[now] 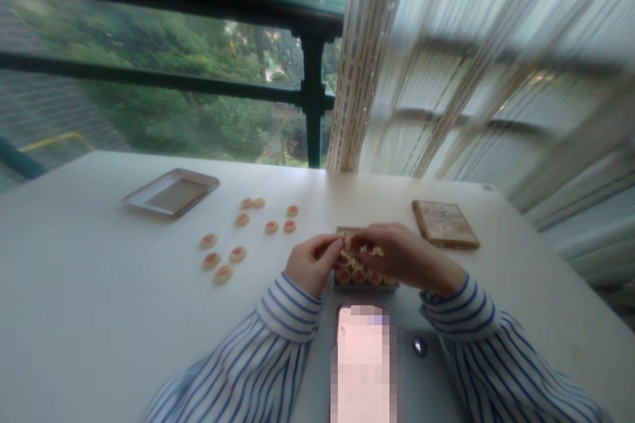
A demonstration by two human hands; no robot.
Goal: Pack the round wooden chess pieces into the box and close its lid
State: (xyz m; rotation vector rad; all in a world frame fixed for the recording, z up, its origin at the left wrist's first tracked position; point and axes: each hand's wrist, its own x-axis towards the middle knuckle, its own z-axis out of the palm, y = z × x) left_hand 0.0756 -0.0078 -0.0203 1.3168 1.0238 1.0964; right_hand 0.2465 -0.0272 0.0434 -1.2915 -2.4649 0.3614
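My left hand [313,266] and my right hand [391,252] meet above an open box [367,287] near the middle of the table. The box holds several round, pale discs [359,275] with red marks, which look like Chinese chess pieces. Thumb and finger of my left hand are pinched together at the box's left side. My right hand arches over the box with its fingers curled down toward the left one. Whatever lies between the fingertips is too small and blurred to name. Both hands cover much of the box's inside.
Loose discs [238,253] lie scattered on the white table [124,317] left of the box. Farther left is a shallow tray or lid [173,193]. A flat printed box [445,225] lies to the right. Nearest me are a phone [364,363] and a dark oval object [420,346].
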